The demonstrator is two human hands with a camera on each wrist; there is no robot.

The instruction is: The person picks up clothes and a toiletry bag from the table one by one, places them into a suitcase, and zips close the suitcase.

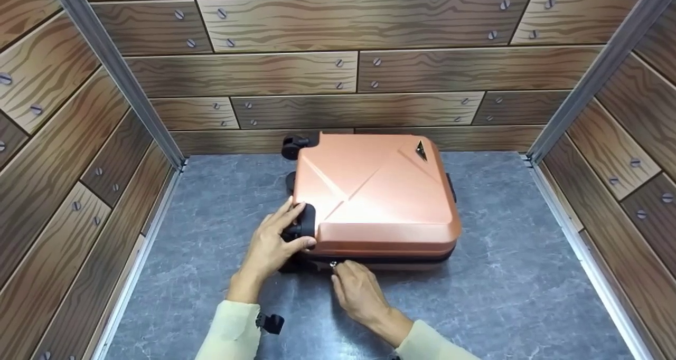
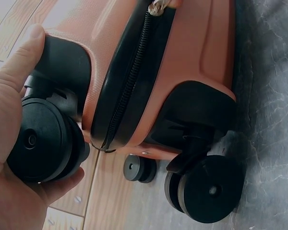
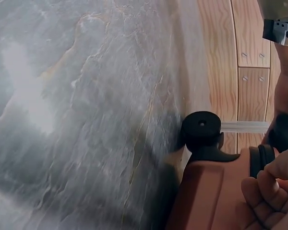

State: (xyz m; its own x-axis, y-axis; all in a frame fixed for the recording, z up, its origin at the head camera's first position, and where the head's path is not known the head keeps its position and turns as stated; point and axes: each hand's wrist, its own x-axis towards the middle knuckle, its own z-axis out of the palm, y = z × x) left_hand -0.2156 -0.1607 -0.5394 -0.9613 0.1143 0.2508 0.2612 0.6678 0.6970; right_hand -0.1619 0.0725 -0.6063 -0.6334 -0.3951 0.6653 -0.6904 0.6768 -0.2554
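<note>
A rose-gold hard-shell suitcase (image 1: pixel 375 186) lies flat on the grey floor, its wheels toward the left. My left hand (image 1: pixel 272 244) holds its near left corner, thumb and fingers spread around the black corner guard and wheel (image 2: pixel 41 139). At the suitcase's near side, my right hand (image 1: pixel 362 294) pinches the metal zipper pull (image 1: pixel 333 264). In the left wrist view, the zipper slider (image 2: pixel 157 7) sits at the top, and the closed zipper teeth (image 2: pixel 129 86) run below it along the black band. The right wrist view shows the curled right fingers (image 3: pixel 269 191) at that seam.
Wood-patterned walls (image 1: pixel 359 72) stand behind and on both sides, with metal rails (image 1: pixel 575 228) along the floor edges. Marbled grey floor (image 1: pixel 528 275) surrounds the suitcase. A small black device (image 1: pixel 270 323) is strapped to the left wrist.
</note>
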